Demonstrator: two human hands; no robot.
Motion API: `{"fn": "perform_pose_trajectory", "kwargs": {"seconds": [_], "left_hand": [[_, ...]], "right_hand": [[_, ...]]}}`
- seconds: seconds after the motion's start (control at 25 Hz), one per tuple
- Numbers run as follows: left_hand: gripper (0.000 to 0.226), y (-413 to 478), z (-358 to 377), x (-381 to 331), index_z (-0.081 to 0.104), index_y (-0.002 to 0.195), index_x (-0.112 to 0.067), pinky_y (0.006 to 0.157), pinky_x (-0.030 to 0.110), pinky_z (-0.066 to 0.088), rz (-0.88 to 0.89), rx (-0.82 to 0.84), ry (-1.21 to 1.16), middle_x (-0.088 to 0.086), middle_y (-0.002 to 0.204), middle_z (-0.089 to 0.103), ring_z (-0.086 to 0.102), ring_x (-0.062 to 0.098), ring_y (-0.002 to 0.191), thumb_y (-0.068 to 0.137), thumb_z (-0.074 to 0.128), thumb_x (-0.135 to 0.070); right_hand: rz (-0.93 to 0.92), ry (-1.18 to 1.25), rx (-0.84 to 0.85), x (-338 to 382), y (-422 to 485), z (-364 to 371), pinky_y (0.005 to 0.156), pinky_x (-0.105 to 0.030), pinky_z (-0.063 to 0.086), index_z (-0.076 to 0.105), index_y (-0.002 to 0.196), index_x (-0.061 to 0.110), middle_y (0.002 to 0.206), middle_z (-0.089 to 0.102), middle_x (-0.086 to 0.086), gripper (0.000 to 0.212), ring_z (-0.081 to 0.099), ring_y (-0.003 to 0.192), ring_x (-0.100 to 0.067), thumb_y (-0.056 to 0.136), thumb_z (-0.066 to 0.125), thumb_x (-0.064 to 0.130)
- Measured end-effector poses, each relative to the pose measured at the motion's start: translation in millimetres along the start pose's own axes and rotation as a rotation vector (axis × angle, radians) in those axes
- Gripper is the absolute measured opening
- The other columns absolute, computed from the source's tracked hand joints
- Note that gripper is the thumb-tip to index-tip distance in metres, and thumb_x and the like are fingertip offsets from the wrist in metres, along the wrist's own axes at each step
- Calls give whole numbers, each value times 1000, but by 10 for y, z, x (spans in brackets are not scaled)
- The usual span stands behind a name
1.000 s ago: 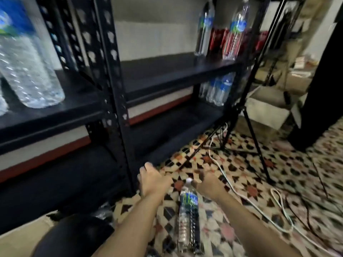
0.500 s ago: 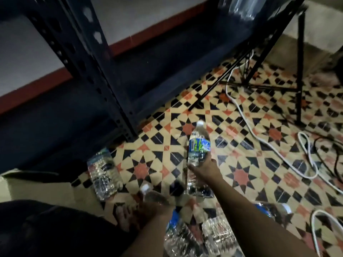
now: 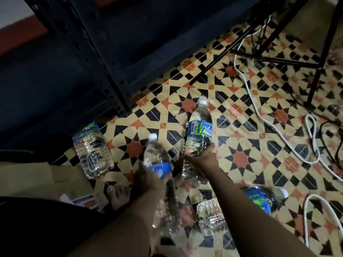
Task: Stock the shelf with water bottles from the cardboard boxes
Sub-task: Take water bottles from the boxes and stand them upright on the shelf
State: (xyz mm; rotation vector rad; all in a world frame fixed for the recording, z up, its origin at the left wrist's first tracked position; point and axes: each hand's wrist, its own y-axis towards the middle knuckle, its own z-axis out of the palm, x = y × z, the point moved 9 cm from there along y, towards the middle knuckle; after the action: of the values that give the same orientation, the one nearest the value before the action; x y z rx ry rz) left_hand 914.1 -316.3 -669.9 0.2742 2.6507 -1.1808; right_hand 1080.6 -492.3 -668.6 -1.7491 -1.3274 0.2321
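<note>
Head view catches a pickup step: each hand has lifted a water bottle above the patterned tile floor (image 3: 241,158). The left hand (image 3: 148,180) wraps the lower body of a blue-labelled bottle (image 3: 156,156) near centre. The right hand (image 3: 202,160) clamps the lower half of a blue-and-green-labelled bottle (image 3: 199,130) just toward 1 o'clock, cap pointing to 12. Both bottles are capped and hold clear water. Next, I judge, both need raising and standing upright on the black metal shelving (image 3: 104,58) at 11 o'clock. Three more lie loose: a bottle at 9 o'clock (image 3: 91,153), one at 5 (image 3: 210,219), one at 4 (image 3: 263,198). Cardboard (image 3: 27,179) at 8 o'clock shows only a flap, contents hidden
</note>
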Motion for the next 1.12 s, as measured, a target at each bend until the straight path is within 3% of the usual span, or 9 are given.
{"fn": "perform_pose_trajectory", "kwargs": {"seconds": [0.16, 0.28, 0.4, 0.48, 0.6, 0.68, 0.8, 0.96, 1.12], "left_hand": [[99, 229, -141, -212, 20, 152, -17, 106, 51, 40, 45, 2, -77, 17, 146, 41, 45, 38, 129, 77, 75, -51], [128, 269, -36, -122, -11, 155, -34, 113, 54, 29, -7, 140, -47, 19, 156, 24, 29, 40, 141, 70, 84, -46], [137, 342, 22, -111, -18, 152, -40, 111, 55, 32, -2, 157, -38, 18, 153, 31, 36, 40, 137, 65, 87, -46], [141, 408, -2, -139, -15, 152, -40, 111, 56, 33, 13, 154, -74, 15, 153, 33, 38, 40, 136, 59, 91, -44], [137, 386, -23, -95, -1, 156, -34, 111, 54, 34, 19, 84, -160, 13, 153, 35, 37, 38, 137, 56, 92, -44], [132, 339, -13, -44, 18, 155, -22, 110, 52, 37, -40, 56, -266, 12, 148, 43, 43, 36, 134, 50, 91, -55], [115, 334, -4, -42, 50, 134, -14, 105, 48, 45, -146, 111, -201, 11, 134, 56, 54, 34, 124, 38, 89, -65], [114, 339, 62, -149, 36, 145, -11, 109, 50, 40, -137, 168, -115, 16, 145, 46, 46, 36, 133, 53, 91, -51], [103, 358, -30, -219, 51, 128, -10, 98, 47, 50, -85, 56, -111, 16, 127, 60, 58, 36, 117, 42, 92, -50]], "right_hand": [[76, 98, 42, -175, -65, 243, 89, -50, 56, 20, 145, 13, 134, 51, -26, 147, 63, 107, -39, 27, 93, 62], [94, 105, -29, -154, -167, 240, 99, -49, 49, 13, 145, 11, 141, 39, -28, 121, 52, 121, -42, 60, 89, 50], [75, 117, -173, -139, -166, 183, 100, -47, 47, 28, 137, 3, 134, 46, -25, 103, 51, 121, -40, 68, 82, 57], [48, 106, -219, -112, -217, 183, 99, -44, 46, 32, 135, -1, 133, 48, -24, 98, 51, 121, -39, 70, 80, 55], [93, 120, -151, -159, -239, 225, 98, -42, 45, 29, 138, -2, 136, 47, -23, 103, 51, 122, -37, 69, 84, 51], [143, 172, -84, -177, -191, 273, 102, -41, 45, 23, 141, -3, 140, 45, -23, 113, 50, 125, -37, 64, 89, 48], [181, 257, -80, -134, -147, 295, 108, -47, 42, 19, 147, 1, 145, 41, -22, 125, 45, 131, -38, 58, 90, 53], [157, 297, -153, -61, -173, 262, 94, -48, 53, 39, 132, 14, 129, 56, -17, 127, 60, 114, -35, 27, 85, 66], [186, 188, -184, 6, -227, 245, 98, -44, 47, 33, 138, 11, 138, 45, -18, 107, 51, 124, -38, 57, 92, 48]]}}
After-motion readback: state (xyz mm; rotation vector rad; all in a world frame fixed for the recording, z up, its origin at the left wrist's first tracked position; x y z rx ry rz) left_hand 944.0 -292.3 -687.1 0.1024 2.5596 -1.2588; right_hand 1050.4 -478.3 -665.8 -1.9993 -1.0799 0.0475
